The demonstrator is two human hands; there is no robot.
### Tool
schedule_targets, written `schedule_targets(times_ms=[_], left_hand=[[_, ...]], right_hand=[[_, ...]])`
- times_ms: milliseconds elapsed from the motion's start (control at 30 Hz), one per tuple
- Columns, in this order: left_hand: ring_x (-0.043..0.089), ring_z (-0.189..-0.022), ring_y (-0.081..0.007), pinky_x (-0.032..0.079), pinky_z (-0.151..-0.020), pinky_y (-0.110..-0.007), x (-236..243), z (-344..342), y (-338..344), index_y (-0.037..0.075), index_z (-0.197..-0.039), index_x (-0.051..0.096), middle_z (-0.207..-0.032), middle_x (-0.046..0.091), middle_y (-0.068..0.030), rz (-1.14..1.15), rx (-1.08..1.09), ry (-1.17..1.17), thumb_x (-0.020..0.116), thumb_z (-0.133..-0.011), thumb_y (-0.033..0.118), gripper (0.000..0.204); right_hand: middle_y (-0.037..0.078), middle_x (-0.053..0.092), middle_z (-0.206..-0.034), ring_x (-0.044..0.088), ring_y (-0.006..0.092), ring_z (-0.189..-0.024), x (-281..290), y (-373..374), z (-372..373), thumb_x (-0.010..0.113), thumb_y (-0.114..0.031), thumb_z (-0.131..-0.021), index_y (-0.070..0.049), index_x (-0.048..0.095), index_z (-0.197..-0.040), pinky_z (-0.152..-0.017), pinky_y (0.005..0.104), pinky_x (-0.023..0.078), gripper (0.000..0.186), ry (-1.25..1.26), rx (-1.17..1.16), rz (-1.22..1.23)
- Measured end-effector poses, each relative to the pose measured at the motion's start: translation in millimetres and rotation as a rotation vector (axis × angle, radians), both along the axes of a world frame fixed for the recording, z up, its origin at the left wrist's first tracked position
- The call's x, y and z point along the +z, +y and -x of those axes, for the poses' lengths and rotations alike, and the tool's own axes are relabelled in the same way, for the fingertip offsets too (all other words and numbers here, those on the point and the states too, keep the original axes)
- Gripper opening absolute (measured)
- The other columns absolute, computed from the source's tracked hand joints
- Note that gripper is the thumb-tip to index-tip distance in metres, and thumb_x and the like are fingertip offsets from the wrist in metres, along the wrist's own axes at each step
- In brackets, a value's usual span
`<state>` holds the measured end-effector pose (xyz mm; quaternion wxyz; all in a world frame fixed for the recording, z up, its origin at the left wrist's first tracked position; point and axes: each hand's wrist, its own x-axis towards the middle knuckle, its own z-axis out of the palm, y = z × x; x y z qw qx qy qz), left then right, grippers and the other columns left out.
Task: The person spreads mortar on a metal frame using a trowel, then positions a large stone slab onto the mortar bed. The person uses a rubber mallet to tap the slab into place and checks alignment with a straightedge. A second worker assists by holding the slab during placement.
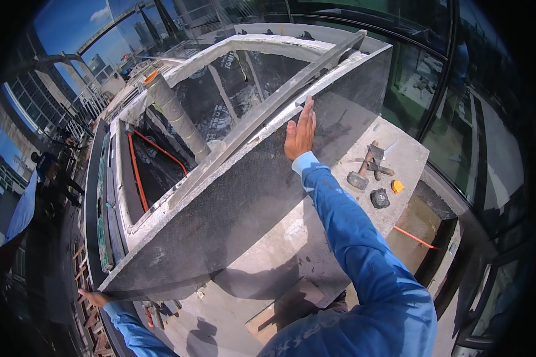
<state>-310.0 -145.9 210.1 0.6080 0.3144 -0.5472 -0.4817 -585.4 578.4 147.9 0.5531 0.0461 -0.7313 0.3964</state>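
Bright sun on this terrace, dark glazing [414,89] alongside, and a grey stone slab [226,202] leans edge-up against the white-rimmed basin [274,40]. Right hand [302,132] lies flat on its upper edge, fingers extended, gripping nothing, seemingly steadying; left hand [94,297], part-open at the lower corner, hold unclear. Hammer [358,180] waits within reach.

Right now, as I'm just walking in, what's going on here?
A person in blue sleeves is handling a large dark slab that stands on edge beside an open-topped structure with a white rim. The right hand is open against the slab near its top edge; the left hand is at its left corner, its grip hard to make out. A long straight bar lies along the rim, and a hammer rests on the pale surface to the right.
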Motion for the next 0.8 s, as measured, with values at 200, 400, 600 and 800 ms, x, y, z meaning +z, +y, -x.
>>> schedule_targets(times_ms=[200,400,600,800], left_hand=[[0.059,-0.117,-0.0346,0.043,-0.105,-0.044,-3,16,10,-0.003,-0.14,0.051,-0.135,0.057,-0.0223,-0.208,-0.083,0.033,0.048,-0.095,0.062,0.079],[0.061,-0.117,-0.0314,0.045,-0.102,-0.04,24,-41,-131,0.003,-0.145,0.047,-0.133,0.06,-0.0191,0.424,-0.099,-0.354,0.047,-0.103,0.035,0.054],[0.067,-0.097,-0.0303,0.046,-0.093,-0.039,-4,34,-20,-0.004,-0.109,0.073,-0.104,0.073,-0.0197,0.159,-0.015,-0.345,0.047,-0.097,0.06,0.07],[0.069,-0.088,-0.0378,0.05,-0.086,-0.043,29,16,37,0.002,-0.09,0.079,-0.088,0.073,-0.0234,0.154,0.122,-0.417,0.049,-0.099,0.047,0.055]], right_hand=[[0.021,0.014,-0.164,0.013,0.0396,-0.152,5,15,3,0.025,-0.058,-0.101,-0.001,0.005,-0.158,-0.121,0.054,0.008,0.083,-0.015,-0.073,-0.065],[0.019,0.011,-0.165,0.01,0.036,-0.153,21,-10,-10,0.036,-0.053,-0.102,-0.002,0.011,-0.158,-0.122,0.0528,0.008,0.08,-0.222,0.027,-0.129],[0.007,0.036,-0.159,0.029,0.0283,-0.148,57,35,-22,0.038,-0.043,-0.105,-0.018,0.047,-0.148,-0.12,0.0526,0.019,0.05,-0.068,-0.054,-0.607],[0.014,0.072,-0.1,0.066,0.0327,-0.094,57,49,19,0.049,-0.037,-0.099,-0.01,0.071,-0.121,-0.092,0.0441,0.049,0.041,0.073,-0.016,-0.625]])
